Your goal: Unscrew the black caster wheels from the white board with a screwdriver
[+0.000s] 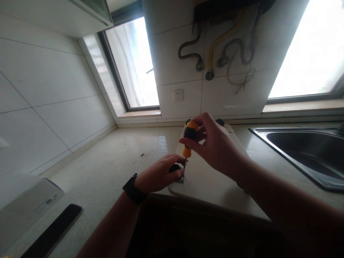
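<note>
My right hand (216, 141) grips a screwdriver (187, 152) by its yellow and black handle. Its shaft points down, the tip near a small metal plate at the left corner of a white board (212, 182). The tip itself is hard to make out. My left hand (157, 173), a black watch on its wrist, closes round a dark caster wheel (175, 167) at that corner, thumb and fingers on either side of the shaft's lower end. Another dark wheel (220, 122) shows at the board's far edge. The board lies flat on the counter.
A sink (309, 150) is set into the counter (134, 143) on the right. To the left lie a white box (29, 211) and a dark phone-like slab (53, 231). A wall socket (178, 95) and several pipes are on the tiled wall between two windows.
</note>
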Motion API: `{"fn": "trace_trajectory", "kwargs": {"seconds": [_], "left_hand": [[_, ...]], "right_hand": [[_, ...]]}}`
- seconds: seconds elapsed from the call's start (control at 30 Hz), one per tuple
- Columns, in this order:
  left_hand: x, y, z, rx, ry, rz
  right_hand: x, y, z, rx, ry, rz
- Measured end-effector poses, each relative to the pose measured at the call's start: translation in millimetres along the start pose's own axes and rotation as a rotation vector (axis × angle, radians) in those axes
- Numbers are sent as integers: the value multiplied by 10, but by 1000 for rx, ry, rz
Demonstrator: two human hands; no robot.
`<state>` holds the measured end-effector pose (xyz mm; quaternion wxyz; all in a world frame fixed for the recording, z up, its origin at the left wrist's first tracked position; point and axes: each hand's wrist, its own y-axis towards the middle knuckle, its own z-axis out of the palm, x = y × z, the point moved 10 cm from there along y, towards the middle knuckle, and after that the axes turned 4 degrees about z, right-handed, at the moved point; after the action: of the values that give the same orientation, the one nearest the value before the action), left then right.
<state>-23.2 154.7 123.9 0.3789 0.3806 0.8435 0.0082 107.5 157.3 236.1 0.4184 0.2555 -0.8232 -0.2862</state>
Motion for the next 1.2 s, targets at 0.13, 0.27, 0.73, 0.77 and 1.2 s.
{"fn": "trace_trajectory", "kwargs": {"seconds": [0.13,0.27,0.73,0.77,1.2], "left_hand": [[110,54,17,-160,-220,-80],[167,66,3,-272,-288,-99],[304,90,89,-355,-513,-128],[302,91,88,-361,-537,-127],[453,48,43,-499,-457,-247]], "right_hand": [[-27,107,40,-18,-101,45],[-11,173,132,49,-152,74],[-134,220,137,195,53,217],[-127,218,162,229,104,209],[-127,201,290,286,355,220]]}}
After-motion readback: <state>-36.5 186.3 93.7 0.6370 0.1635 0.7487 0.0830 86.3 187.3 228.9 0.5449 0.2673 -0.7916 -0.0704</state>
